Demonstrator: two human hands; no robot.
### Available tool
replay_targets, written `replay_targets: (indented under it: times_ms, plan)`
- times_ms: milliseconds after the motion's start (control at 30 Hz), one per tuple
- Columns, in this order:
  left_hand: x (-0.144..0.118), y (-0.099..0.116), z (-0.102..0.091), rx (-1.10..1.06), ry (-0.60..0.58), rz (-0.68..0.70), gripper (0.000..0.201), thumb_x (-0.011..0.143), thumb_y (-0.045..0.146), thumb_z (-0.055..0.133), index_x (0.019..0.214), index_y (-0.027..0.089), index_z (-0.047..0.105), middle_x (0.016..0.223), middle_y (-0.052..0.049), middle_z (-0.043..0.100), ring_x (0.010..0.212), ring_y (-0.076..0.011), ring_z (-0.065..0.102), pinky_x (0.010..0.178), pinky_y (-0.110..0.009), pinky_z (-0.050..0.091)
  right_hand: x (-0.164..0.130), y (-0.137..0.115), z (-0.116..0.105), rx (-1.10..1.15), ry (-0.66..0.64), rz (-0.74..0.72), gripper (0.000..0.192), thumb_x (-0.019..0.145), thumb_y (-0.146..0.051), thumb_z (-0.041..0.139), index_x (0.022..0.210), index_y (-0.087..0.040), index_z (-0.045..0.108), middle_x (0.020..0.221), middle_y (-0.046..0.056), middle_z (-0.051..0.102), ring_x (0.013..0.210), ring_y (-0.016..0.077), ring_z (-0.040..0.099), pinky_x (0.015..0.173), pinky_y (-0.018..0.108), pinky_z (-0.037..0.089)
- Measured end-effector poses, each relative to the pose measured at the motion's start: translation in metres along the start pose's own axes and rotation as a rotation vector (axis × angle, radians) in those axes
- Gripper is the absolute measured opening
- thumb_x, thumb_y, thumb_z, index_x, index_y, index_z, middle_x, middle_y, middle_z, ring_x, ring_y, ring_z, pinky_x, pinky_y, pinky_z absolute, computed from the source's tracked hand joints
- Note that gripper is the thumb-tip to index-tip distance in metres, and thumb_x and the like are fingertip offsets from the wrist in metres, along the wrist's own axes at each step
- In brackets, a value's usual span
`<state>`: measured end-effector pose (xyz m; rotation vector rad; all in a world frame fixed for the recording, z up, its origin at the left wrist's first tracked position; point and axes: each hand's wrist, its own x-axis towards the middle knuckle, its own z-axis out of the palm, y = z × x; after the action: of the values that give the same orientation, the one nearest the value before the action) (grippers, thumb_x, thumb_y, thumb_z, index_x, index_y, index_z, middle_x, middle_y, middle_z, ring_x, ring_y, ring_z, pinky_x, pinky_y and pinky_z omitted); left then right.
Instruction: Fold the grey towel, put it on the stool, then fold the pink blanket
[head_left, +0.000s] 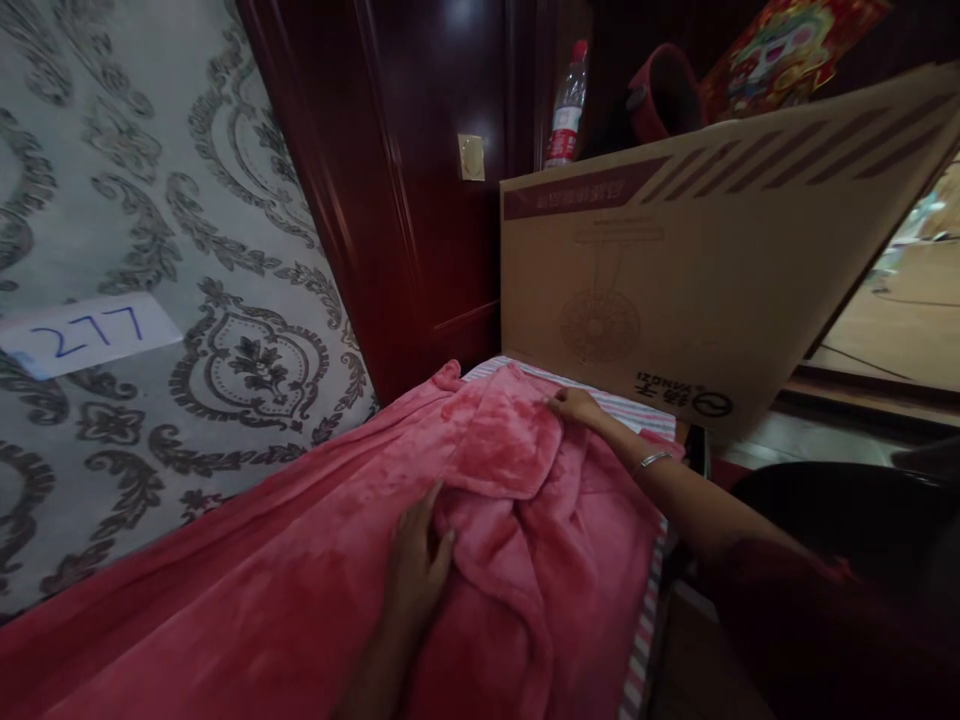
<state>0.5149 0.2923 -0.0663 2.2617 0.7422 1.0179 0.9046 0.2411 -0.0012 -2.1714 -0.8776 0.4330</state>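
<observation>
A plush pink-red blanket (330,560) spreads over a long surface, with a folded flap and loose wrinkles near its far end. My left hand (418,560) lies on the blanket just below the flap, thumb and forefinger apart. At the flap's far right edge, my right hand (576,406) has its fingers closed on the blanket; the fingertips are partly hidden by the fabric. A silver bracelet (655,459) circles my right wrist. Under the blanket, a striped cloth (634,412) shows along the far end and the right side.
A large cardboard box (697,270) stands beyond the far end. Behind it are a red-capped bottle (567,110) and a red band-like object (664,90). Patterned wallpaper (150,200) with a paper marked 277 (90,334) lines the left. A black rounded object (847,510) sits at right.
</observation>
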Motion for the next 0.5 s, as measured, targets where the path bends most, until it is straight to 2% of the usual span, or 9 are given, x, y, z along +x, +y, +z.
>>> replay_targets:
  times_ms: [100, 200, 267, 333, 400, 500]
  plan:
    - [0.001, -0.002, 0.002, -0.092, -0.005, 0.009, 0.054, 0.089, 0.030, 0.056, 0.142, 0.020, 0.057, 0.141, -0.014, 0.062, 0.130, -0.0296, 0.059, 0.111, -0.053, 0.045, -0.025, 0.001, 0.004, -0.008, -0.107, 0.004, 0.028, 0.080, -0.040, 0.076, 0.070, -0.015, 0.066, 0.057, 0.001, 0.061, 0.060, 0.0129, 0.058, 0.053, 0.020, 0.038]
    - [0.001, 0.000, 0.001, -0.192, -0.005, -0.058, 0.051, 0.089, 0.032, 0.057, 0.139, 0.022, 0.059, 0.138, -0.013, 0.064, 0.131, -0.0292, 0.058, 0.113, -0.052, 0.044, -0.042, -0.007, 0.005, 0.053, -0.231, 0.015, 0.025, 0.077, -0.033, 0.080, 0.070, -0.015, 0.064, 0.051, 0.001, 0.060, 0.049, 0.0130, 0.056, 0.049, 0.021, 0.042]
    - [0.001, 0.004, -0.001, -0.260, 0.001, -0.123, 0.051, 0.088, 0.034, 0.059, 0.138, 0.023, 0.060, 0.137, -0.012, 0.064, 0.131, -0.0287, 0.058, 0.113, -0.049, 0.044, -0.042, -0.021, -0.001, 0.129, -0.259, 0.000, 0.023, 0.082, -0.033, 0.076, 0.074, -0.015, 0.064, 0.049, 0.003, 0.060, 0.045, 0.0141, 0.055, 0.047, 0.022, 0.045]
    - [0.002, 0.010, -0.005, -0.321, 0.035, -0.192, 0.054, 0.088, 0.038, 0.060, 0.140, 0.023, 0.058, 0.131, -0.011, 0.066, 0.124, -0.0269, 0.061, 0.108, -0.045, 0.049, -0.032, -0.044, -0.012, 0.235, -0.224, -0.053, 0.023, 0.091, -0.035, 0.067, 0.085, -0.013, 0.067, 0.054, 0.005, 0.063, 0.047, 0.0154, 0.058, 0.049, 0.023, 0.050]
    - [0.003, 0.017, -0.009, -0.363, 0.104, -0.252, 0.059, 0.088, 0.040, 0.061, 0.144, 0.022, 0.054, 0.114, -0.009, 0.069, 0.107, -0.0227, 0.067, 0.098, -0.039, 0.054, -0.016, -0.071, -0.025, 0.355, -0.158, -0.142, 0.024, 0.098, -0.034, 0.057, 0.106, -0.012, 0.066, 0.072, 0.008, 0.071, 0.059, 0.0155, 0.065, 0.059, 0.024, 0.056]
    - [0.004, 0.024, -0.012, -0.461, 0.208, -0.313, 0.072, 0.086, 0.043, 0.064, 0.152, 0.022, 0.042, 0.095, -0.003, 0.065, 0.085, -0.0172, 0.066, 0.083, -0.033, 0.057, 0.007, -0.101, -0.037, 0.485, -0.077, -0.277, 0.037, 0.101, -0.029, 0.052, 0.138, -0.023, 0.053, 0.116, 0.008, 0.072, 0.084, 0.0126, 0.071, 0.078, 0.026, 0.060]
